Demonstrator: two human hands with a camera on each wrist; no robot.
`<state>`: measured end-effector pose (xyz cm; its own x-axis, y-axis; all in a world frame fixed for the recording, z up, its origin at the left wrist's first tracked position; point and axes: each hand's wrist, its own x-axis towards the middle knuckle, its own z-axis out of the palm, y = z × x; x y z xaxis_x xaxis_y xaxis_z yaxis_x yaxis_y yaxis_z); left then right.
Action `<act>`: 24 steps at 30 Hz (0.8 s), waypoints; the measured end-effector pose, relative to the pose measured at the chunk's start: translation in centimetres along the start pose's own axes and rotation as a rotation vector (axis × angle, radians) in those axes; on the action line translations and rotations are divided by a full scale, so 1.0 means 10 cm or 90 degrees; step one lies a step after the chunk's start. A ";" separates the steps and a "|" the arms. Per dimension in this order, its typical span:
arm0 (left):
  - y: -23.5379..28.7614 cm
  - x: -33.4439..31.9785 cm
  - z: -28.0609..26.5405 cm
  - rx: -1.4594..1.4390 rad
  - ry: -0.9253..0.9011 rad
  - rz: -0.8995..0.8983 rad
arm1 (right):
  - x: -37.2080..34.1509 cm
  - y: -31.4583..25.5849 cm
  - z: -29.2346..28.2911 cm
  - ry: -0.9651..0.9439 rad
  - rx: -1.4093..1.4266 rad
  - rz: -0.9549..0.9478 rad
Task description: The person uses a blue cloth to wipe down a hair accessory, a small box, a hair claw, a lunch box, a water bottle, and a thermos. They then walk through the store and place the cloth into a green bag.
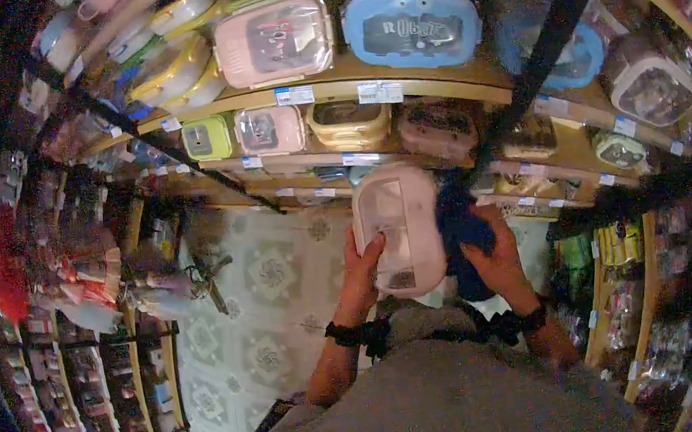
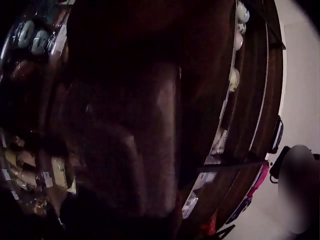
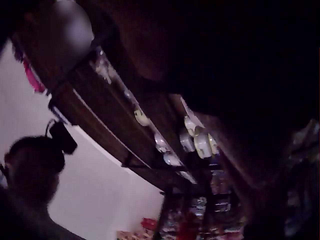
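Note:
In the head view a pink lunch box [image 1: 424,232] with a clear window in its lid is held upright before the person's chest. The left hand [image 1: 360,276] grips its left side, thumb over the lid. On the other side the right hand [image 1: 496,256] holds a dark blue cloth [image 1: 463,240], its thumb lying across the fabric, close beside the box. The left wrist view shows the box [image 2: 155,145] large and dark. In the right wrist view the hand is too dark to make out.
Shelves ahead carry a blue box [image 1: 412,28], a larger pink box [image 1: 274,42] and several other containers. A price-tagged shelf edge [image 1: 254,99] runs above the hands. More racks stand at left and right, over a patterned tile floor [image 1: 267,346].

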<state>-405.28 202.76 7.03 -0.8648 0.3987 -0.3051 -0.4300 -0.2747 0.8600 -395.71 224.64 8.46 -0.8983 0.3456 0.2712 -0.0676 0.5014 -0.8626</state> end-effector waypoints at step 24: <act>-0.62 0.07 -0.36 0.177 0.090 0.212 | -0.02 -0.47 0.16 -0.363 -0.390 -0.146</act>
<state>-404.14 201.56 0.01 -0.9792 0.2006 -0.0300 -0.0539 -0.1145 0.9920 -395.90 220.98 11.79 -0.9826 -0.1850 0.0134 -0.1757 0.9055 -0.3861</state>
